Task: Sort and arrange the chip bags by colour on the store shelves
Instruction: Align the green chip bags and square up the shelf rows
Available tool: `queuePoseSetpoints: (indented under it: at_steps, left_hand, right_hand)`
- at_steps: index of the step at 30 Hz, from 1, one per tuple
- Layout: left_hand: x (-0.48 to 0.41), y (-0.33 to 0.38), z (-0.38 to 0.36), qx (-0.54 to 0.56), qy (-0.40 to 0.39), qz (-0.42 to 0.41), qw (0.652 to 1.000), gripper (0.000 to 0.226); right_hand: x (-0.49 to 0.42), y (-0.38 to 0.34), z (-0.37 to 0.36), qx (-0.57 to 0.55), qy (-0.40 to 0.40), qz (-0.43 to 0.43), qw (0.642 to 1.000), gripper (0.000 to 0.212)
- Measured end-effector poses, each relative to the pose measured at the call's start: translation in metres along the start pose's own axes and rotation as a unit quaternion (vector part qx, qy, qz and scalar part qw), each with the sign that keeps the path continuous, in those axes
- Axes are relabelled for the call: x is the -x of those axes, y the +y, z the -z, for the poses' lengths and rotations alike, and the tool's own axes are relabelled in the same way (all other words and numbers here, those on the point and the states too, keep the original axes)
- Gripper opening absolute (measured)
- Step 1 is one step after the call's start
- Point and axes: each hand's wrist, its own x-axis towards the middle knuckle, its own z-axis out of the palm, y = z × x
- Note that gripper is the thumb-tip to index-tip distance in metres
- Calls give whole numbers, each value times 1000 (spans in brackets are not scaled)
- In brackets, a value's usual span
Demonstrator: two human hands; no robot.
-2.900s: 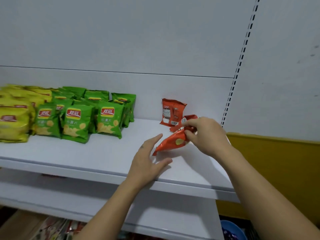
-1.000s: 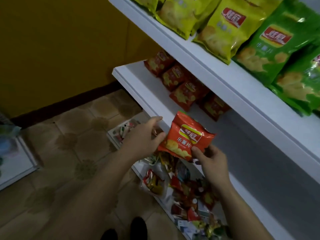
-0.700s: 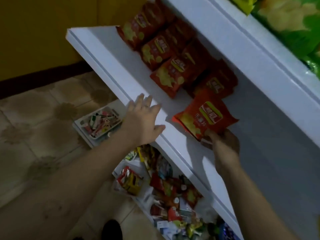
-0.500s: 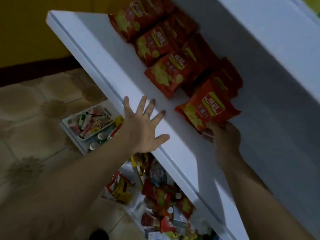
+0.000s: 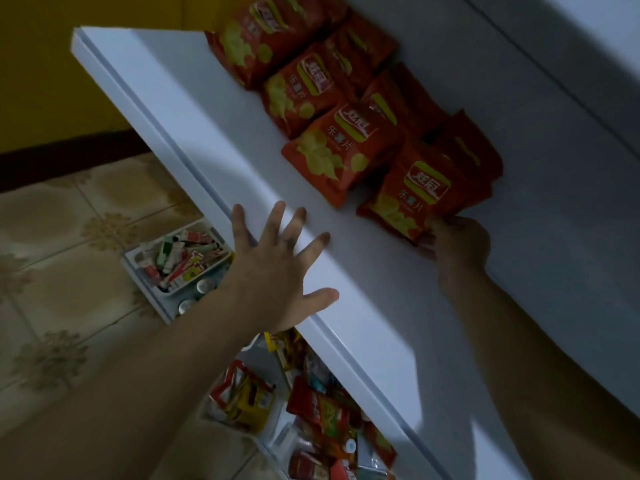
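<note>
A red chip bag (image 5: pixel 420 195) stands at the near end of a row of several red chip bags (image 5: pixel 332 147) on a white lower shelf (image 5: pixel 194 109). My right hand (image 5: pixel 457 242) grips that bag's bottom corner, with the bag resting on the shelf against the bags behind it. Fingers spread, my left hand (image 5: pixel 277 268) lies flat over the shelf's front edge and holds nothing. The upper shelf's underside (image 5: pixel 554 36) crosses the top right.
Below the shelf, a bottom level holds several mixed snack packets (image 5: pixel 311 410). A white tray (image 5: pixel 162 282) of small packets sits on the tiled floor (image 5: pixel 52 271). A yellow wall (image 5: pixel 41 81) is at the left. The shelf right of the row is bare.
I dropped from the upper shelf to the lower one. My right hand carried the red bag in and set it at the end of the red row; my left hand let go and spread on the shelf edge.
</note>
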Motion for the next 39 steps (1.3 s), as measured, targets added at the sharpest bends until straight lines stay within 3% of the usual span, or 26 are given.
queuePoseSetpoints:
  at_steps: [12,15,18,22,26,29,33,39]
  left_hand:
    - [0,-1,-3,14,31,-22,999,89]
    - [-1,-1,-3,13,19,-9,1000,94]
    - [0,0,0,-2,9,0,1000,96]
    - [-1,1,6,-17,-46,2,999,96]
    - [7,9,18,-12,-73,17,997,83]
    - [27,18,33,41,-122,21,992,77]
    - [75,25,71,73,-98,-13,992,87]
    - [120,46,167,69,-103,-82,989,76]
  right_hand:
    - [4,3,0,27,17,-10,999,13]
    - [6,6,0,54,23,-11,998,30]
    - [9,9,3,100,32,4,994,65]
    - [48,8,22,162,42,88,982,62]
    - [115,2,50,265,-67,123,954,84]
    - [155,-8,74,395,-128,162,895,94]
    - [203,-21,104,458,-144,190,856,98]
    - [276,-45,153,473,-134,194,849,89]
